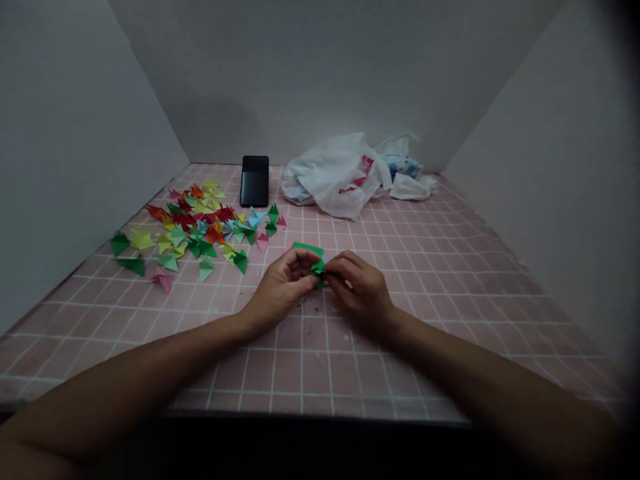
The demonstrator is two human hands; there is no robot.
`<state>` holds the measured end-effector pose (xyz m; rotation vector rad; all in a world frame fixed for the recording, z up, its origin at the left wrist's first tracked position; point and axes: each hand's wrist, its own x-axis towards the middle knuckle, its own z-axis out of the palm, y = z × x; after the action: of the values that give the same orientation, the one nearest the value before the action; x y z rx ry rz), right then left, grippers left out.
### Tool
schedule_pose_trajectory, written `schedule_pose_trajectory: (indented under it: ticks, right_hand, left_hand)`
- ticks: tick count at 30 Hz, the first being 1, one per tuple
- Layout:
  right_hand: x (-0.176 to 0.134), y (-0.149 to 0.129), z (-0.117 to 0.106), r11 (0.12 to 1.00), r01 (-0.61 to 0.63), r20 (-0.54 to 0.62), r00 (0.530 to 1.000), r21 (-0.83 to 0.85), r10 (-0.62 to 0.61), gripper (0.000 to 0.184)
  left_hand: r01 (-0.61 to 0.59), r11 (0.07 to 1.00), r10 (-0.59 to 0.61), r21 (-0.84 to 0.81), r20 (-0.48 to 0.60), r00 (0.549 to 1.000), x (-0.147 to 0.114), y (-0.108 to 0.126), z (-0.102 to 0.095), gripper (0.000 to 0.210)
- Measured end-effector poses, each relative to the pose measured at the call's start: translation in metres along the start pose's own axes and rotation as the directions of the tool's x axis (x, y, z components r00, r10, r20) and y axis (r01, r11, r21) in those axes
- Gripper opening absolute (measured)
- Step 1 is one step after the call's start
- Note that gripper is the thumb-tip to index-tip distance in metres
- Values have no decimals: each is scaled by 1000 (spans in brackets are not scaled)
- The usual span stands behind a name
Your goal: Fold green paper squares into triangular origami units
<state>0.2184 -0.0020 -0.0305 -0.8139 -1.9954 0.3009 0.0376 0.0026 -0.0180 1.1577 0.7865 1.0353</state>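
Note:
Between my two hands is a small folded green paper crane (pixel 319 267), partly covered by fingers. My left hand (pixel 289 280) is closed in a pinch on its left side. From the right, the fingertips of my right hand (pixel 361 283) pinch the crane's other side. Just behind my left fingers lies green square paper (pixel 307 249), mostly hidden by the hand, with bits of other coloured paper by it. A large spread of folded paper cranes (pixel 200 223) in red, yellow, green, blue and pink lies to the left.
A black phone (pixel 255 181) leans upright at the back. Right of it lies a crumpled white plastic bag (pixel 335 173), then another bag (pixel 400 160) and crumpled white tissue (pixel 413 187). Pale walls enclose the pink checked tablecloth (pixel 450 287) on three sides.

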Motion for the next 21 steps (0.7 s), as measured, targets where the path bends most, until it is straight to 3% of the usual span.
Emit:
schedule_pose_trajectory:
  ticks: [8,21]
  right_hand:
    - [0,-1,0,999,-43,10,999,29,43,17]
    - [-1,-3,4,988,-153,-7,988,24,154,11]
  left_hand:
    - [-10,1000,10,27,-12,1000,1,-4,-1,34]
    - [16,992,-10,126,-46,999,3,-4,-4,16]
